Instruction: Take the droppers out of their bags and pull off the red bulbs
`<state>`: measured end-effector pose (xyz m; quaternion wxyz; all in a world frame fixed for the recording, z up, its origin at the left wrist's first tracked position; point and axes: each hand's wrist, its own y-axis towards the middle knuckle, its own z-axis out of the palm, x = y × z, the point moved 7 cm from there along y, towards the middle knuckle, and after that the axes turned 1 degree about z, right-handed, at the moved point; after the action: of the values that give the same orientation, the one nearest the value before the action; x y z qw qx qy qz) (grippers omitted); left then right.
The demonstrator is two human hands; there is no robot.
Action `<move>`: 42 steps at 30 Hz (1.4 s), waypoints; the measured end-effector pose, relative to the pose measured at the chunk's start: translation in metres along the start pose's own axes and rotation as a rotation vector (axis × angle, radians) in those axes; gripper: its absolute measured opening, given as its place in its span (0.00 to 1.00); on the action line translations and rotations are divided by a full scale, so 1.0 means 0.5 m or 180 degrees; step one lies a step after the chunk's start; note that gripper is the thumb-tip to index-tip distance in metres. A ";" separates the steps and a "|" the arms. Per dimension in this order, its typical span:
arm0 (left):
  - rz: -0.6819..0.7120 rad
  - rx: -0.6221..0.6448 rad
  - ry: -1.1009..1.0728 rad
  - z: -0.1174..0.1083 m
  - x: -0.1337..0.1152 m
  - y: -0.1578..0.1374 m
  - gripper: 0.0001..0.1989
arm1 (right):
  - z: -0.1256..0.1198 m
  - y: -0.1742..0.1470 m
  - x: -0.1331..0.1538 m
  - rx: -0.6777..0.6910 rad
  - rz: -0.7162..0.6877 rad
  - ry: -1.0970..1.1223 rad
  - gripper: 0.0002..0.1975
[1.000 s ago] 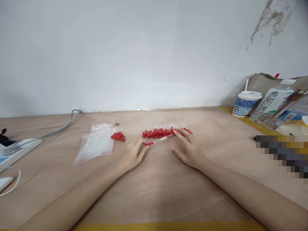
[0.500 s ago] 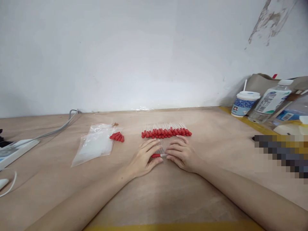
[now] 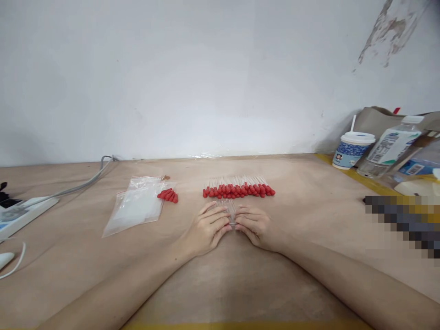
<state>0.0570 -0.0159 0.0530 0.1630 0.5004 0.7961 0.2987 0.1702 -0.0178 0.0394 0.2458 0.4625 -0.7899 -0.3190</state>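
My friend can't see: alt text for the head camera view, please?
The left hand and right hand appear to hold a slim clear tube before a row of red-tipped white sticks on a brown tabletop. Plastic bags and red pieces lie left; a lidded cup and plastic bottle stand right.

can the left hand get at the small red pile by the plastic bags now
Probably yes: the small red pile lies beyond and left of the left hand, with only tabletop showing between. That hand seems to grip a clear tube, so it might have to let go first.
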 end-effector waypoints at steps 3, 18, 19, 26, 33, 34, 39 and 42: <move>-0.0037 0.0115 -0.0055 -0.002 -0.001 -0.003 0.08 | 0.001 0.000 0.007 0.0166 -0.0030 0.0010 0.08; -0.0143 0.0151 -0.0154 -0.013 0.018 -0.024 0.07 | -0.021 -0.018 -0.002 0.0121 0.0026 0.0024 0.08; -0.0252 0.0101 -0.0109 -0.019 0.030 -0.029 0.07 | -0.029 -0.019 -0.011 0.0044 0.0166 -0.0021 0.08; -0.1487 -0.0621 0.0250 -0.109 0.171 -0.039 0.12 | -0.031 -0.022 -0.071 -0.0146 0.1384 -0.0950 0.10; -0.3411 -0.0323 -0.0048 -0.182 0.352 -0.095 0.16 | -0.012 -0.024 -0.085 0.0113 0.1824 -0.0728 0.06; -0.3579 -0.0334 -0.0158 -0.185 0.367 -0.108 0.16 | -0.012 -0.023 -0.082 0.0116 0.1797 -0.0691 0.06; -0.3705 -0.0459 0.0258 -0.186 0.415 -0.162 0.17 | -0.008 -0.020 -0.074 0.0107 0.1834 -0.0477 0.07; -0.3696 -0.0432 0.0501 -0.175 0.433 -0.189 0.19 | -0.005 -0.018 -0.070 0.0066 0.1820 -0.0344 0.10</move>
<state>-0.1544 0.1200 0.0683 0.2718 -0.0526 0.9286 0.2470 0.1929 0.0094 0.0313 0.2786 0.2060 -0.9033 -0.2529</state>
